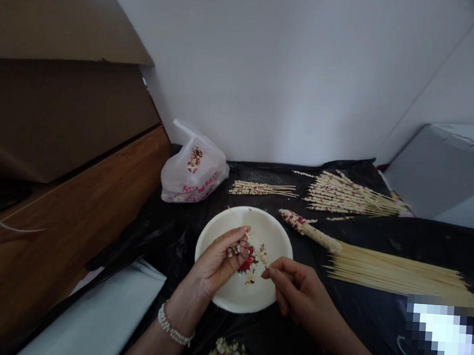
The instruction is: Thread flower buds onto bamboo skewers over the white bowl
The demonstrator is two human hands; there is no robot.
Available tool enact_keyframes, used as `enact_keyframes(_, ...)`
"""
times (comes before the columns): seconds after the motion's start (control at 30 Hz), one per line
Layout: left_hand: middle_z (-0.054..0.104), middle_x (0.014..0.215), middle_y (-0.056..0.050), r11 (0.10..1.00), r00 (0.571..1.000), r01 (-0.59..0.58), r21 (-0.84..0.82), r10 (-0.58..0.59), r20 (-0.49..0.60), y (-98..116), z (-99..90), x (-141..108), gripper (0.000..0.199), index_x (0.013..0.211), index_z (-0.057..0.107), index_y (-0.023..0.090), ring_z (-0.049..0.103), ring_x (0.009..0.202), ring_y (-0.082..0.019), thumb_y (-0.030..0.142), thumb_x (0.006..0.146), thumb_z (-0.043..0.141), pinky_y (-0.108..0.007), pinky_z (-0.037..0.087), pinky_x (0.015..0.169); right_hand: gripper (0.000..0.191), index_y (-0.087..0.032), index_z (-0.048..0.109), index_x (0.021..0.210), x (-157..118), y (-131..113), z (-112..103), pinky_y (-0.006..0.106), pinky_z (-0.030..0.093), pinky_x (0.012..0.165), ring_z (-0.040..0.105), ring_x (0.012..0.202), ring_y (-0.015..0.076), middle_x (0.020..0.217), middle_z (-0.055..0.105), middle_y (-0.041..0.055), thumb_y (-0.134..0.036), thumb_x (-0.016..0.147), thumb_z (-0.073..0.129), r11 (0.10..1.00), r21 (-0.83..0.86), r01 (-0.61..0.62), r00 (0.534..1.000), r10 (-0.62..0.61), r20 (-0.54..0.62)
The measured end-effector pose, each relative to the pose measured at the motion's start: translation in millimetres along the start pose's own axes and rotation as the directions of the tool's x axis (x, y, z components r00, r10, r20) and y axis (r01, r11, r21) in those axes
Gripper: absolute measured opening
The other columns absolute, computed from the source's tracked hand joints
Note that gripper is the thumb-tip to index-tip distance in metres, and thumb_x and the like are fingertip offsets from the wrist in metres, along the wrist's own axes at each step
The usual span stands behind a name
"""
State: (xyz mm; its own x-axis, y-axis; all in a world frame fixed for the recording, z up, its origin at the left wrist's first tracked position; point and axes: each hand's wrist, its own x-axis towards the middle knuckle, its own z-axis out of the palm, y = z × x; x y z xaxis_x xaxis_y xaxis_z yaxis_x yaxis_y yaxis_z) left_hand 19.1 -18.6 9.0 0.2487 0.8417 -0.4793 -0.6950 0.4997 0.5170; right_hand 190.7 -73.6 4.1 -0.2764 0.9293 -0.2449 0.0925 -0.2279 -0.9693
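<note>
With our left grip (pixel 217 260) we pinch a thin skewer (pixel 249 235) between thumb and fingertips, the other fingers curled around loose kernels (pixel 233 249). Our right grip (pixel 300 284) closes thumb and forefinger at the skewer's kernel-covered end, so the skewer slants between both grips, above the white bowl (pixel 232 302), where more kernels lie. Beyond our left grip we see a plastic bag (pixel 197 169); to the right of that, past both grips, a small row of loaded skewers (pixel 248 187). Beyond our right grip lie a larger loaded bundle (pixel 337 192), a partly stripped corn cob (pixel 322 237) and, further right, bare sticks (pixel 396 270).
</note>
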Motion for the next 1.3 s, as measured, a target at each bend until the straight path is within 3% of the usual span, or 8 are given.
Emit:
enact_keyframes(0.27, 0.067, 0.075, -0.005, 0.988, 0.997, 0.063, 0.143, -0.068, 0.035, -19, -0.6, -1, 0.012, 0.083, 0.074, 0.007, 0.060, 0.067, -0.007, 0.012, 0.072, 0.076, -0.014, 0.050, 0.063, 0.030, -0.018, 0.056, 0.081, 0, 2, -1, 0.019, 0.021, 0.037, 0.030, 0.035, 0.0056, 0.041, 0.045, -0.0090, -0.045, 0.092, 0.049, 1.000, -0.001, 0.022, 0.999, -0.022, -0.049)
enact_keyframes(0.53, 0.067, 0.075, -0.006, 0.974, 0.991, 0.090, 0.206, -0.109, 0.081, -23, 1.4, -4, 0.011, 0.085, 0.074, 0.006, 0.060, 0.063, -0.006, 0.012, 0.076, 0.073, -0.013, 0.049, 0.061, 0.030, -0.018, 0.056, 0.080, 2, 3, -1, 0.018, 0.021, 0.036, 0.030, 0.033, 0.0049, 0.042, 0.046, -0.0090, -0.044, 0.092, 0.050, 1.000, 0.011, 0.026, 0.999, -0.025, -0.042)
enact_keyframes(0.7, 0.068, 0.077, -0.008, 0.995, 0.996, 0.085, 0.045, -0.085, 0.013, -21, 4.7, -1, 0.018, 0.099, 0.070, 0.005, 0.064, 0.068, -0.010, 0.012, 0.084, 0.063, -0.018, 0.055, 0.067, 0.031, -0.017, 0.056, 0.084, 2, 4, -2, 0.018, 0.021, 0.036, 0.031, 0.033, 0.0049, 0.042, 0.046, -0.0092, -0.046, 0.093, 0.049, 0.999, 0.040, 0.032, 0.998, -0.029, -0.056)
enact_keyframes(0.77, 0.069, 0.084, -0.011, 0.995, 0.996, 0.085, -0.046, -0.087, -0.034, -16, 5.6, 0, 0.022, 0.101, 0.068, 0.006, 0.067, 0.074, -0.013, 0.003, 0.085, 0.055, -0.022, 0.057, 0.074, 0.031, -0.017, 0.057, 0.085, 2, 3, -2, 0.018, 0.021, 0.036, 0.031, 0.033, 0.0047, 0.042, 0.046, -0.0091, -0.046, 0.092, 0.050, 0.999, 0.049, 0.018, 0.998, -0.014, -0.067)
enact_keyframes(0.83, 0.071, 0.093, -0.012, 0.992, 0.993, 0.087, -0.094, -0.093, -0.067, -10, 6.1, 1, 0.040, 0.105, 0.067, 0.009, 0.070, 0.086, -0.016, -0.011, 0.078, 0.043, -0.025, 0.057, 0.081, 0.031, -0.017, 0.057, 0.084, 1, 1, -3, 0.018, 0.020, 0.036, 0.030, 0.033, 0.0045, 0.042, 0.046, -0.0092, -0.047, 0.092, 0.051, 0.999, 0.054, 0.001, 0.997, 0.002, -0.072)
enact_keyframes(0.93, 0.070, 0.105, -0.013, 0.990, 0.993, 0.063, -0.127, -0.074, -0.087, -3, 6.0, 1, 0.056, 0.114, 0.063, 0.011, 0.068, 0.101, -0.020, -0.017, 0.072, 0.037, -0.026, 0.056, 0.085, 0.032, -0.016, 0.058, 0.085, 1, 1, -3, 0.018, 0.019, 0.036, 0.030, 0.033, 0.0045, 0.042, 0.046, -0.0089, -0.047, 0.091, 0.052, 0.998, 0.056, -0.005, 0.998, 0.009, -0.067)
enact_keyframes(1.07, 0.068, 0.113, -0.017, 0.990, 0.996, 0.046, -0.136, -0.057, -0.075, -2, 4.9, 1, 0.052, 0.121, 0.059, 0.009, 0.068, 0.102, -0.021, -0.014, 0.077, 0.042, -0.026, 0.057, 0.086, 0.033, -0.016, 0.059, 0.087, 2, 2, -3, 0.018, 0.018, 0.036, 0.030, 0.032, 0.0045, 0.042, 0.046, -0.0092, -0.048, 0.091, 0.052, 0.998, 0.060, -0.012, 0.997, 0.016, -0.071)
enact_keyframes(1.3, 0.073, 0.098, -0.012, 0.994, 0.992, -0.009, -0.112, -0.005, -0.126, 0, 0.4, 6, 0.033, 0.112, 0.063, 0.011, 0.071, 0.093, -0.019, -0.003, 0.083, 0.054, -0.026, 0.059, 0.079, 0.032, -0.016, 0.059, 0.087, 1, 2, -3, 0.018, 0.018, 0.035, 0.030, 0.032, 0.0045, 0.041, 0.046, -0.0094, -0.047, 0.091, 0.051, 0.998, 0.056, -0.011, 0.998, 0.014, -0.056)
